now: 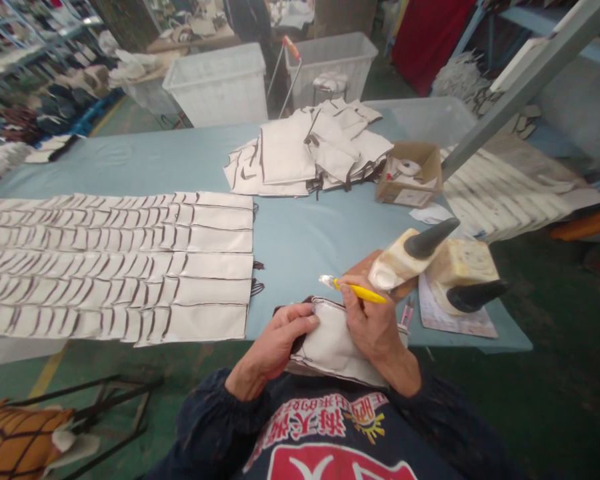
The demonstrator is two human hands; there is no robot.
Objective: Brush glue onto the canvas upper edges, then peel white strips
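A white fabric piece with dark edging [333,343] lies at the table's front edge, against my body. My left hand [280,337] pinches its upper left edge between thumb and fingers. In my right hand [375,327] is a yellow-handled brush [363,291], its whitish tip pointing left above the blue table. The heel of this hand rests by the fabric's right part. Just beyond it stands a stained cream container [395,263] with a dark nozzle, tilted on a brown block. Small pink-handled snips [407,315] lie right of my right hand.
Overlapping white pieces in rows [200,267] cover the blue table [300,230] on the left. A loose white pile [305,150] and a cardboard box [410,175] stand at the back. A second nozzled container [463,273] is at right, near a slanted metal post [510,87].
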